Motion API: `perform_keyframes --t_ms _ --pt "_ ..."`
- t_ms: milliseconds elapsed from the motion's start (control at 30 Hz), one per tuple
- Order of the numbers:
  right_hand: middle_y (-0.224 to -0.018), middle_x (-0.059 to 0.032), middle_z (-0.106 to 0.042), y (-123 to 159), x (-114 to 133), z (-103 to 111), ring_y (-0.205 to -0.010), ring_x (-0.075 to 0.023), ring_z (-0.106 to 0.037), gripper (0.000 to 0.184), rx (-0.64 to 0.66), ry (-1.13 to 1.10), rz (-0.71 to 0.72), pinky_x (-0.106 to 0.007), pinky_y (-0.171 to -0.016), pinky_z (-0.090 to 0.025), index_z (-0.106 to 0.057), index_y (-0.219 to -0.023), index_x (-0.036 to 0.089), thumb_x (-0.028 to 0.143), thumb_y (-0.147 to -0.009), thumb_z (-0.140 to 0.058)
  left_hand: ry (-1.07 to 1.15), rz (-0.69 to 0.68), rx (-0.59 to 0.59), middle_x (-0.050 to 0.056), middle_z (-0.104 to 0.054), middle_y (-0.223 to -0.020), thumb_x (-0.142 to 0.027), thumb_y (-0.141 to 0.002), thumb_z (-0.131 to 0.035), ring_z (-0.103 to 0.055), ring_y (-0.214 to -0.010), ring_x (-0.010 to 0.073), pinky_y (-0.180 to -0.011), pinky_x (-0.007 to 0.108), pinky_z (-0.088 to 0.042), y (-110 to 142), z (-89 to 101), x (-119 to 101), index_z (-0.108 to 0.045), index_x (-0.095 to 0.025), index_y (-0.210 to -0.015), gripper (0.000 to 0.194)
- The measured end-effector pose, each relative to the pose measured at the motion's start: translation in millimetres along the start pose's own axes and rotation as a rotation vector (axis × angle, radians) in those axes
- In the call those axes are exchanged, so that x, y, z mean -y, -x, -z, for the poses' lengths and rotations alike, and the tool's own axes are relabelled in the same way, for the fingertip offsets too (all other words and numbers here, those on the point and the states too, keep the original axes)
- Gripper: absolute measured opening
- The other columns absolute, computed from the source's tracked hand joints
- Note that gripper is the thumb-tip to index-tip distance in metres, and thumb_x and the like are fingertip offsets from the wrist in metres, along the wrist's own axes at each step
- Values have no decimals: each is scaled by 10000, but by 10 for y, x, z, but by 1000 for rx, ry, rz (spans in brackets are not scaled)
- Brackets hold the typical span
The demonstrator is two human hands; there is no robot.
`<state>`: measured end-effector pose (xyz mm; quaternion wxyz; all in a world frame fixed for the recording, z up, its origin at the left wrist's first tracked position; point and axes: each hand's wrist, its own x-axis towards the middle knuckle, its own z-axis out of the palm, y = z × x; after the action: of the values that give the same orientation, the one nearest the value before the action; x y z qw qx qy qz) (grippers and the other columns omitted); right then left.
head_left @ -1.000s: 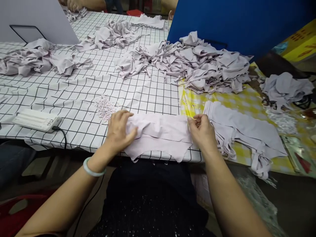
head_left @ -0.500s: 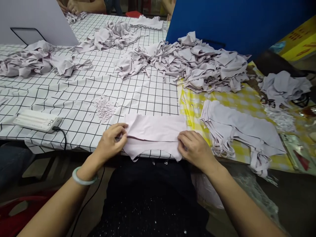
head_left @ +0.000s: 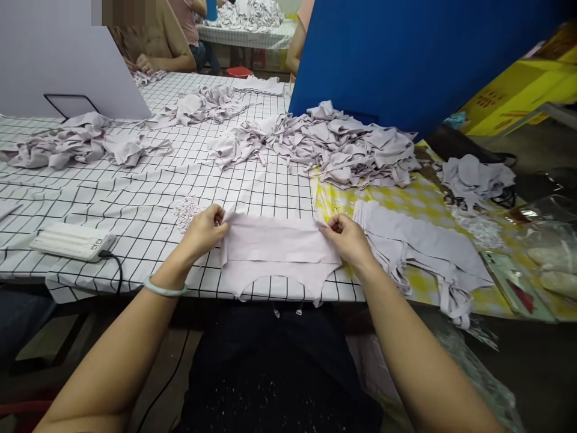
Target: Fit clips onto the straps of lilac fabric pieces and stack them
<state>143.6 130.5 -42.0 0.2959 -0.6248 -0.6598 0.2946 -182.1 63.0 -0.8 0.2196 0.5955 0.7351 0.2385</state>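
A pale lilac strappy top (head_left: 274,240) lies flat near the table's front edge, its curved neckline towards me and its straps hanging at the edge. My left hand (head_left: 206,227) pinches the far left corner of the cloth between thumb and fingers. At the far right corner, my right hand (head_left: 346,238) grips it the same way. The far edge is stretched straight between both hands. A neat stack of similar tops (head_left: 419,240) lies just right of my right hand, straps hanging over the table edge.
Loose tops form a large heap (head_left: 351,147) at the back right, with smaller piles (head_left: 58,147) at left. Cloth scraps (head_left: 186,210), a corded power bank (head_left: 72,240) and a phone (head_left: 516,285) lie around. A blue board (head_left: 360,66) stands behind; people sit across.
Both hands have moved from the near edge of the folded layer to the far corners of the top. The view has tilted up, showing more of the people behind.
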Motion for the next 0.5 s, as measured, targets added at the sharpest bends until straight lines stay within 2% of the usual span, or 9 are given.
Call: perform_keyframes --t_ms 67,133,200,233,267,300,333,400,500 --pt "-776 -1 -579 18 73 121 -725 -177 -537 236 -94 12 16 -310 -696 -448 -551 -854 224 387 -739 -678 -81 1 -31 65 -649 -868 -139 -730 -602 -609 -870 282 -794 424 -466 -69 2 -12 -605 -207 -996 274" --pt "-864 -31 -615 239 102 295 -810 -203 -575 263 -163 63 25 -345 -782 -470 -586 -945 218 366 -749 -681 -179 -60 -130 141 -647 -1061 -67 -703 -595 -571 -1075 369 -914 546 -441 -53 -77 -29 -603 -184 -1122 435" --pt "-872 -37 -652 674 50 432 -826 -218 -608 217 -88 50 -11 -361 -804 -486 -618 -935 229 418 -827 -626 -170 -219 -241 184 -584 -1239 -31 -725 -561 -493 -1225 390 -998 601 -403 79 -239 -84 -588 -169 -1190 486" --pt "-827 -31 -667 938 -3 453 -801 -220 -624 235 42 9 -56 -358 -779 -500 -634 -872 234 462 -876 -575 -109 -325 -256 179 -564 -1275 -25 -753 -536 -486 -1248 365 -1021 588 -409 180 -348 -138 -583 -171 -1201 474" --pt "-790 -32 -677 1202 -69 430 -788 -226 -637 301 192 -36 -103 -357 -758 -515 -645 -810 232 499 -901 -539 -21 -431 -225 165 -565 -1274 -24 -783 -514 -504 -1240 328 -1028 555 -432 295 -470 -210 -582 -179 -1199 449" --pt "-831 -42 -703 1442 -142 363 -822 -240 -656 326 279 -69 -152 -373 -775 -531 -667 -834 235 519 -909 -526 83 -533 -159 146 -578 -1249 -27 -811 -498 -535 -1212 288 -1021 513 -464 411 -603 -298 -585 -189 -1188 420" --pt "-936 -61 -719 1639 -216 260 -906 -265 -662 318 260 -70 -177 -405 -824 -536 -686 -909 243 531 -890 -554 187 -623 -69 129 -593 -1223 -33 -832 -489 -562 -1180 255 -1003 475 -494 521 -742 -398 -587 -197 -1178 395" --pt "-1100 -102 -698 1871 -344 12 -1075 -320 -618 373 119 -54 -179 -482 -946 -501 -692 -1010 246 550 -796 -663 341 -759 106 122 -617 -1178 -36 -852 -481 -596 -1126 223 -960 425 -534 692 -1014 -595 -589 -187 -1156 356" --pt "-1052 -102 -693 1932 -419 -190 -1101 -321 -595 332 74 -124 -142 -516 -1017 -450 -703 -926 244 551 -812 -649 394 -849 265 124 -653 -1079 -9 -833 -483 -620 -1036 215 -899 393 -564 802 -1317 -780 -600 -147 -1093 317"
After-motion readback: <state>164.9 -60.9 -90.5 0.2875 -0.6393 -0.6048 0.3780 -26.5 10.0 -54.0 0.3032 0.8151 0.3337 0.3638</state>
